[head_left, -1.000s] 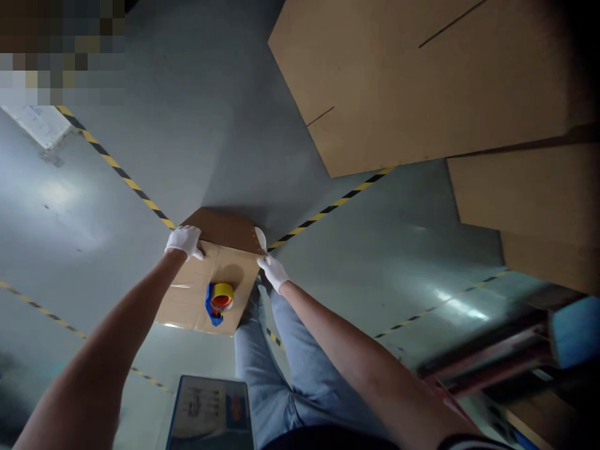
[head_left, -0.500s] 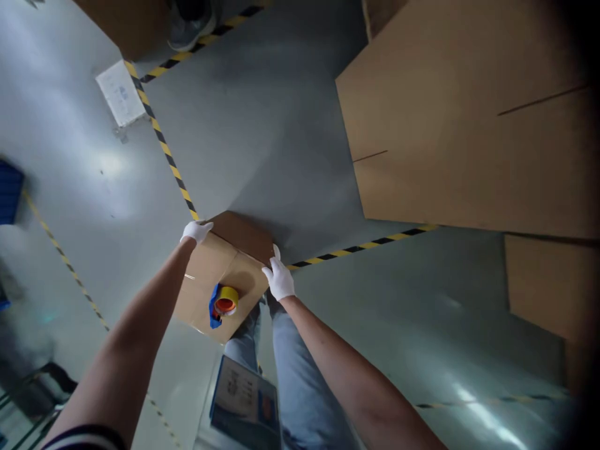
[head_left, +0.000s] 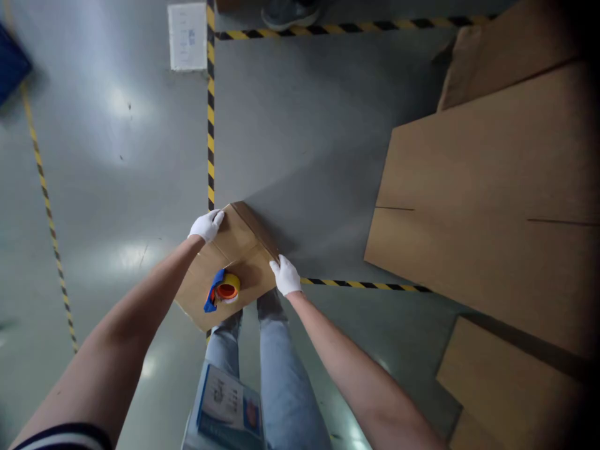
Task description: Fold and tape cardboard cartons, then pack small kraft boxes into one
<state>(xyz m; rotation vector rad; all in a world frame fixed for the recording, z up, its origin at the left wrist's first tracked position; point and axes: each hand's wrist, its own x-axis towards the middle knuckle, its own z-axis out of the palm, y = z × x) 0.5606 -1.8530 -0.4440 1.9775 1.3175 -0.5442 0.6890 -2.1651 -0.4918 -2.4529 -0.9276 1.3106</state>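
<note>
A brown cardboard box (head_left: 253,269) is in front of my legs, set at an angle. My left hand (head_left: 207,226), in a white glove, grips its far left edge. On the right corner, my right hand (head_left: 285,275), also gloved in white, holds the edge with the thumb on top. On the box's upper face lies a tape dispenser (head_left: 216,290) with a blue holder and a yellow roll of tape (head_left: 230,286); neither hand touches it. The undersides of my fingers are hidden by the box.
Large cardboard sheets or boxes (head_left: 469,187) stand at the right. Black-and-yellow tape (head_left: 210,137) marks the grey floor. A white box-like item (head_left: 187,37) lies upper left, near a person's shoe (head_left: 290,14). A blue-and-white printed box (head_left: 229,406) is by my legs.
The view has turned, so the floor lines now run nearly straight. The box has tilted, showing less of its far side. Both hands stay on it, and the tape dispenser remains on top.
</note>
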